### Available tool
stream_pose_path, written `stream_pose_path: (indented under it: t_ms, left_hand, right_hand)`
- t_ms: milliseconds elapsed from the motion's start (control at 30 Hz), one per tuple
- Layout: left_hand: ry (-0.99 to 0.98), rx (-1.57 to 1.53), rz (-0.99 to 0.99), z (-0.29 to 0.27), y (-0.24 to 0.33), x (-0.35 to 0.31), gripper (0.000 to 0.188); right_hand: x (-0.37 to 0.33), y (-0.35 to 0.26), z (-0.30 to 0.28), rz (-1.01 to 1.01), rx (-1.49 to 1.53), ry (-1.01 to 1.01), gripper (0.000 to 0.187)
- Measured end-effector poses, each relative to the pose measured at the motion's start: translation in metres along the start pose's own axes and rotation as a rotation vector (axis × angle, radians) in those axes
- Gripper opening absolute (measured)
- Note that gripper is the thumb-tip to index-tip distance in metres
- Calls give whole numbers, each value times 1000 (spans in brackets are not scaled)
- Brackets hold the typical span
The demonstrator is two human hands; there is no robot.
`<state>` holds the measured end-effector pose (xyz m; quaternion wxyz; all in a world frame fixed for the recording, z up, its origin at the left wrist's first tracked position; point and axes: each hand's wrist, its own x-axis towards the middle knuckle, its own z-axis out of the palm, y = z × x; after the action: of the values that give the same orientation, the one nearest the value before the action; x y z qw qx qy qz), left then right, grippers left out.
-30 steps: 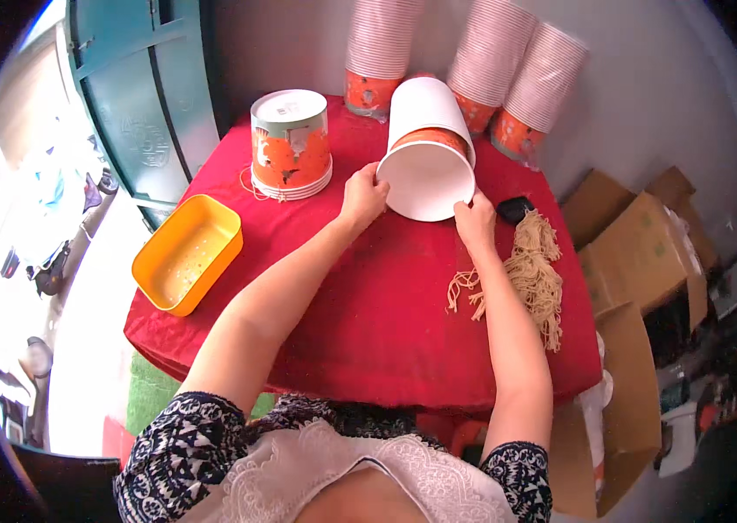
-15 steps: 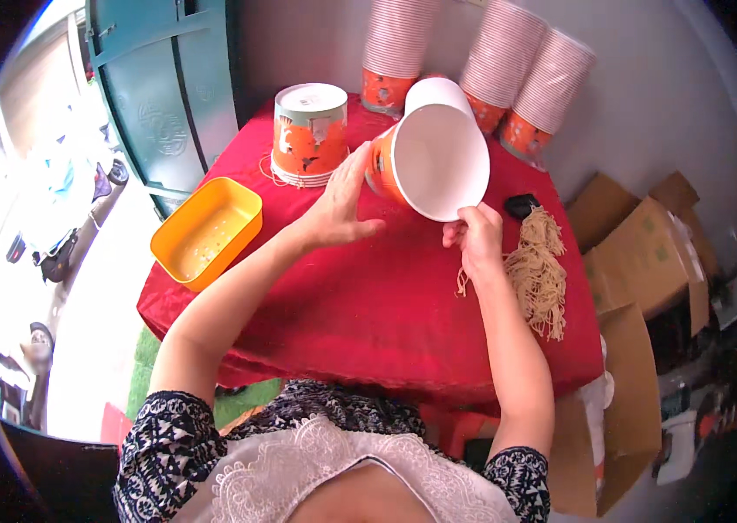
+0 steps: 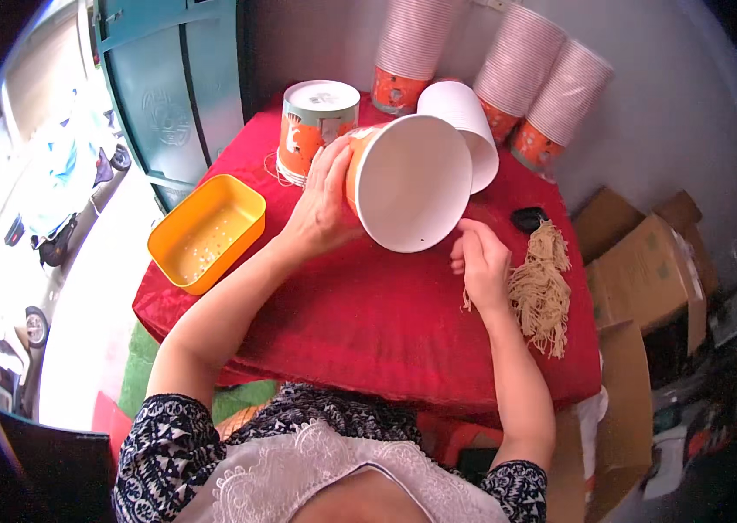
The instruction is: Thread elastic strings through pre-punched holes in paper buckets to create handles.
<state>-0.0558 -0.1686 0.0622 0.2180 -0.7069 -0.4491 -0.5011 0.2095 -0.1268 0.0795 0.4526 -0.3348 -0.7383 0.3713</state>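
Observation:
My left hand is closed around the orange printed side of a large paper bucket. Tilted, the bucket turns its white open mouth toward me, and a small dark spot shows inside near the lower rim. Beside that rim, on the right, my right hand is closed, its index finger stretched toward the bucket. From under its fingers hangs a thin beige cord; most of it is hidden in the hand. A bundle of beige cords lies on the red cloth to the right of this hand.
Behind lies a white paper bucket on its side. Upside-down buckets stand stacked back left, near a yellow tray holding small bits. Tall bucket stacks line the wall. A black object lies by the cords; cardboard boxes stand right.
The bucket has come lower and nearer, its mouth facing me more fully. My left hand has wrapped further round its side. My right hand has drawn slightly down from the rim.

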Motion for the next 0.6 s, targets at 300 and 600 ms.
stream_pose_path:
  t_ms: [300, 600]
  left_hand:
    - [-24, -56, 13, -10, 10, -2, 109]
    - [-147, -271, -59, -24, -2, -11, 111]
  right_hand:
    - [-3, -13, 2, -827, -828, -45, 38]
    - [12, -25, 3, -929, -811, -61, 18]
